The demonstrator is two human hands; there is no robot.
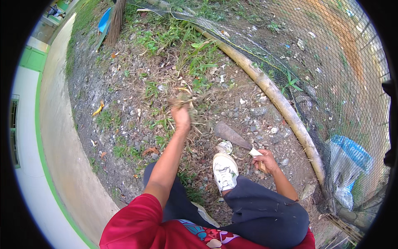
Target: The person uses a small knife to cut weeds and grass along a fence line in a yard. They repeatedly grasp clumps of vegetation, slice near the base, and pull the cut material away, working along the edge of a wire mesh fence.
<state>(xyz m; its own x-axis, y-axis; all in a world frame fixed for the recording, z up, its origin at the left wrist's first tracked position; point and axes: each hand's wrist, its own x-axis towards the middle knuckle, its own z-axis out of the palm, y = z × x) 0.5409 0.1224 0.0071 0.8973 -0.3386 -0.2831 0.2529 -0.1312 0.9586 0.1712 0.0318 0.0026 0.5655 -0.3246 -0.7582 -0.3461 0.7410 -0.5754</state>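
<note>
My left hand is closed around a blurred clump of dry grass and weeds, just above the stony ground. In my right hand is the pale handle of a broad-bladed bolo knife. Its dark, worn blade points up and to the left, low over the soil. Close below the blade lies a pale rock, in front of my white shoe. Green grass grows beyond my left hand, with dry stalks and pebbles all around.
A bamboo pole runs along the base of black netting on the right. Behind the mesh sits a white and blue sack. A stick broom and a blue object are at the upper left. A concrete walkway borders a white-and-green building.
</note>
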